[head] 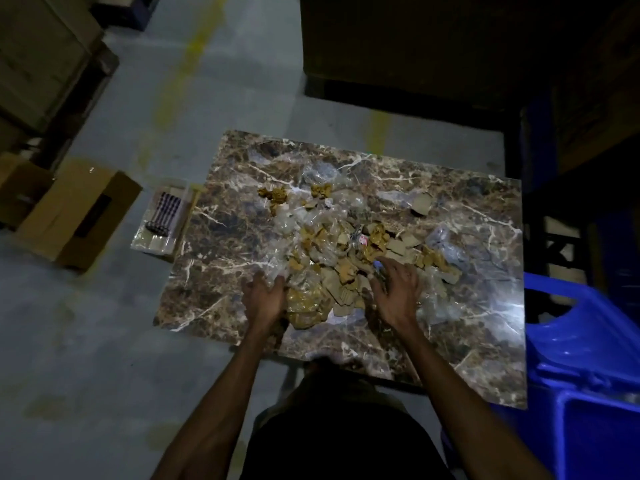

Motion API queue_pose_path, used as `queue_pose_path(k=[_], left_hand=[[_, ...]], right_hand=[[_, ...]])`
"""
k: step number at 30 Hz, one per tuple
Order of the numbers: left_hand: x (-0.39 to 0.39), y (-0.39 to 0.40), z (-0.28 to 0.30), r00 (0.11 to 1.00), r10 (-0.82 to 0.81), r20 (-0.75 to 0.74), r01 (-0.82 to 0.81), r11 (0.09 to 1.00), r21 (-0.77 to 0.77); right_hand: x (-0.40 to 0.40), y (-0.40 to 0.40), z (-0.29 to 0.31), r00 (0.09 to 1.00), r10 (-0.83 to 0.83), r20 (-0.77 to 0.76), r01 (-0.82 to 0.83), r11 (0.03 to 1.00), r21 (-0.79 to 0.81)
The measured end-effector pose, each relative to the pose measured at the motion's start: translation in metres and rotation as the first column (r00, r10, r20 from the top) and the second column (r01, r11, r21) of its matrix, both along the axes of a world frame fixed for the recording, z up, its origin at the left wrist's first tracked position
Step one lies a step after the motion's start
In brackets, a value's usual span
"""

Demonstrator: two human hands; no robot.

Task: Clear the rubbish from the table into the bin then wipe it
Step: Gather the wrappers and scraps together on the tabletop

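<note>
I am standing at the near edge of a rectangular brown marble-patterned table, looking down at a scattered heap of torn tan cardboard scraps and crumpled clear plastic wrap spreading across its middle. My left hand is pressing against the near left side of the heap, palm down, its fingers lying apart and fairly straight against the plastic. My right hand is resting on the near right part of the heap, its fingers spread over the cardboard pieces; I cannot tell whether any scrap is caught beneath them. One loose cardboard piece is lying apart from the heap toward the far right of the table, and a wad of clear plastic is sitting near the right edge. A blue plastic bin is standing on the floor just beside the table's near right corner. On the floor against the left edge, a clear plastic tray is holding a dark checked cloth. An open brown cardboard box is lying further left on the grey concrete floor.
</note>
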State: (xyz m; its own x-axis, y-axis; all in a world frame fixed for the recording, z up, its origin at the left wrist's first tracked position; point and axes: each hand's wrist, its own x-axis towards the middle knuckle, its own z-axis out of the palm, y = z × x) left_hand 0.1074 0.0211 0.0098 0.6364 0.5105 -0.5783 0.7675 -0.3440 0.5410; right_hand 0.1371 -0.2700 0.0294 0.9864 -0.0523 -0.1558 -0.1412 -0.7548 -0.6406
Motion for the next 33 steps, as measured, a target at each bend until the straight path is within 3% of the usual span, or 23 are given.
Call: queue_pose_path(k=[4,8,13,15,18,20,22,24,28,30,33], left_hand=[[-0.011,-0.005,-0.005,1.000,0.022,-0.002,-0.022,0.995,-0.094],[-0.009,-0.027,0.000,0.993,0.087,0.083,-0.064,0.967,-0.247],[-0.013,-0.039,0.011,0.982,0.145,0.119,-0.126,0.980,-0.154],[-0.020,-0.036,0.011,0.978,0.179,0.111,-0.169,0.981,-0.090],[-0.030,-0.036,0.002,0.963,0.259,0.080,-0.244,0.957,-0.160],[-0.035,-0.043,0.000,0.951,0.303,0.068,-0.278,0.927,-0.251],[-0.036,-0.055,0.003,0.947,0.310,0.089,-0.266,0.906,-0.330],[-0.034,-0.066,0.004,0.943,0.316,0.101,-0.250,0.878,-0.408],[-0.031,-0.077,-0.003,0.917,0.377,0.129,-0.294,0.859,-0.420],[-0.034,-0.081,-0.005,0.892,0.423,0.159,-0.353,0.871,-0.341],[-0.048,-0.089,-0.011,0.861,0.490,0.135,-0.483,0.872,-0.085]], right_hand=[[-0.021,-0.002,0.001,0.999,-0.052,0.015,0.049,0.986,0.162],[-0.023,0.014,-0.004,1.000,0.022,-0.013,-0.018,0.966,0.256],[-0.025,0.018,0.023,0.992,-0.090,0.086,0.054,0.932,0.358],[-0.032,0.003,0.031,0.962,-0.215,0.168,0.156,0.939,0.307],[-0.048,-0.031,0.025,0.914,-0.353,0.201,0.342,0.935,0.089],[-0.056,-0.053,0.007,0.898,-0.435,0.060,0.439,0.894,-0.090],[-0.059,-0.064,-0.010,0.834,-0.515,-0.199,0.502,0.857,-0.115],[-0.059,-0.065,-0.021,0.826,-0.459,-0.327,0.467,0.882,-0.059],[-0.056,-0.052,-0.029,0.919,-0.206,-0.337,0.254,0.962,0.104],[-0.059,-0.056,-0.024,0.959,-0.074,-0.273,0.133,0.970,0.203],[-0.063,-0.085,-0.016,0.983,-0.102,-0.153,0.137,0.962,0.237]])
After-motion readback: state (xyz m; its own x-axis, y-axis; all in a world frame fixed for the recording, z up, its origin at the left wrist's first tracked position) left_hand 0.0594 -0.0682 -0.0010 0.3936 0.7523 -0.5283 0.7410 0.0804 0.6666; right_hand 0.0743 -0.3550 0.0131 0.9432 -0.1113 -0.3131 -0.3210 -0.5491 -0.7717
